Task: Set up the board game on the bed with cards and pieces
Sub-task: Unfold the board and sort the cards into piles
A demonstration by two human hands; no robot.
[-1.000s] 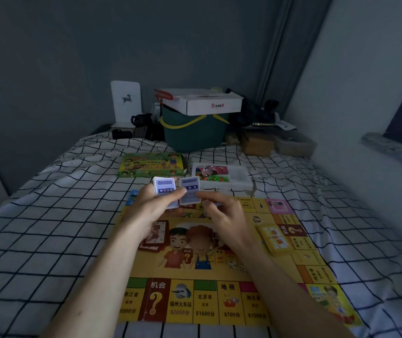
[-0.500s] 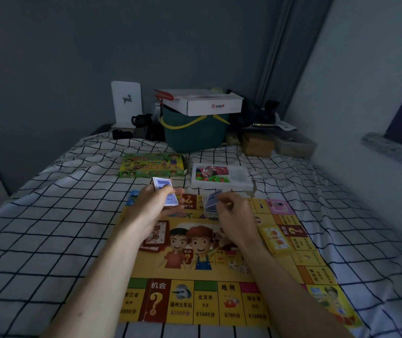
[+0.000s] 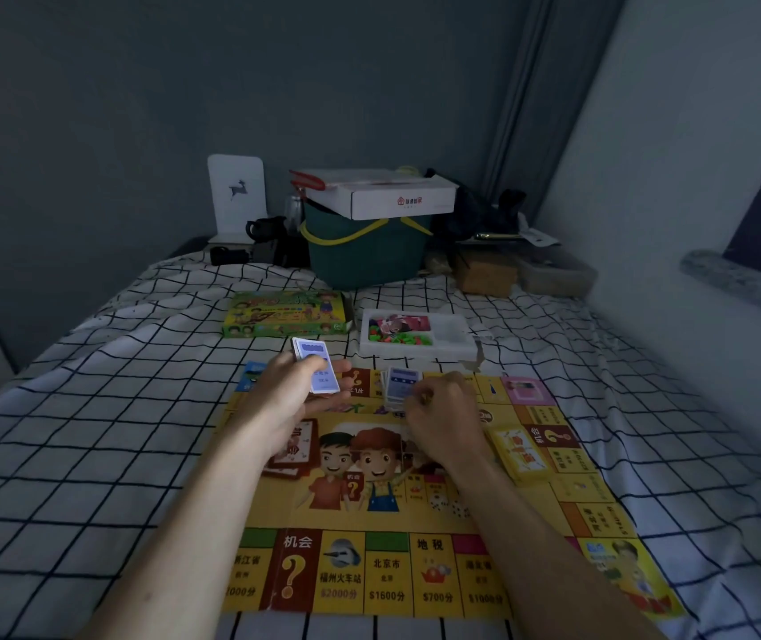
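Centre-left of frame: left hand grips a blue card stack above the board's far edge. Centre: right hand pinches a second blue pile, low on the board on the bed. Best to square each pile before letting go, clear of the yellow deck at right.

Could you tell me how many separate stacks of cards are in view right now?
4: a blue stack in the left hand, a blue stack at the right hand, a red stack and a yellow stack on the board. Others may be hidden.
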